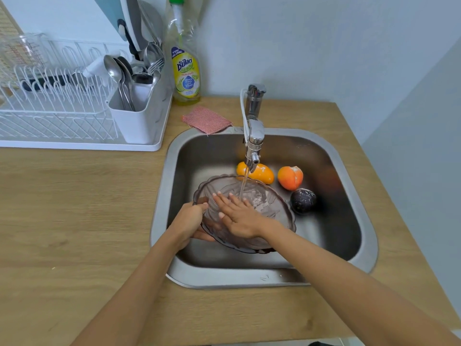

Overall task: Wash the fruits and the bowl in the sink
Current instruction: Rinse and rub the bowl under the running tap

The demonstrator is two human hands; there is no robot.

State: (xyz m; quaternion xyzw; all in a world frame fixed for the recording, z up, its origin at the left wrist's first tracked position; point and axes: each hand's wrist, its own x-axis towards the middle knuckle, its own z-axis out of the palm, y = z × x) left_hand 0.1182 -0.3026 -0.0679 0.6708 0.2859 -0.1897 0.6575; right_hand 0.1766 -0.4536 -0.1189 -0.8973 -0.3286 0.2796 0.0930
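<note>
A tinted glass bowl with a scalloped rim is tilted in the steel sink, under water running from the tap. My left hand grips the bowl's left rim, thumb over the edge. My right hand lies flat inside the bowl with fingers spread, touching its inner surface. Behind the bowl on the sink floor lie a yellow-orange fruit, a partly peeled orange and a dark purple fruit.
A pink scrub cloth lies at the sink's back left corner, beside a dish soap bottle. A white dish rack with a cutlery holder stands on the wooden counter at the left.
</note>
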